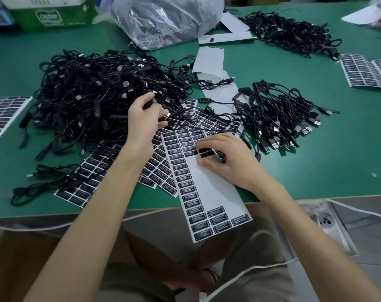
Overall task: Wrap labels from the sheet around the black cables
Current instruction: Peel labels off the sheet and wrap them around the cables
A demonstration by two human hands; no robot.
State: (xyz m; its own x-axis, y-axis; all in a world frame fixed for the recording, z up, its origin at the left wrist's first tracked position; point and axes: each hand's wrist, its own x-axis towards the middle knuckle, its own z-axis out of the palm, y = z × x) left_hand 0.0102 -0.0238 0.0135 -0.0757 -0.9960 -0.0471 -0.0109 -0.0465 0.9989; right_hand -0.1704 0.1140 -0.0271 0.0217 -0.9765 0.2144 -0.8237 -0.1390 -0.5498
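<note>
**Grabbing a cable, other hand on the labels**

Left hand (145, 118) sits at the near edge of the big pile (83, 92), fingers curled round one black cable (150, 103). Right hand (226, 160) lies on the sheet (209, 192) near the middle of the table (315, 171), fingers fairly straight across the labels (180, 144) and thumb just below them. Can't tell if it's actually pinching a label. The sheet hangs over the near edge. A smaller bundle (278, 118) lies to the right, and a plastic bag (167, 20) sits at the far side.
</note>
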